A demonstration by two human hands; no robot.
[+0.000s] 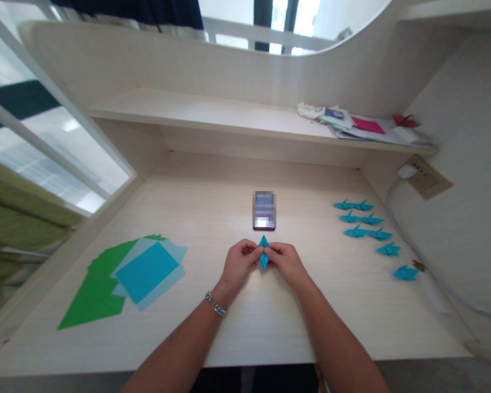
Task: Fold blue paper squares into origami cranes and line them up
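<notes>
A small blue folded paper piece (264, 252), diamond-shaped with a point upward, is pinched between both my hands just above the desk. My left hand (240, 262), with a metal bracelet on the wrist, grips its left side. My right hand (284, 261) grips its right side. Fingers of both hands are closed on the paper. A phone (264, 210) lies flat on the desk right behind the paper.
A fan of green and blue paper sheets (139, 273) lies at the left. Several finished blue paper cranes (366, 226) sit in rows at the right. The shelf (213, 114) holds papers and a red crane (405, 120). A cable (433, 278) runs from a wall socket (423, 176).
</notes>
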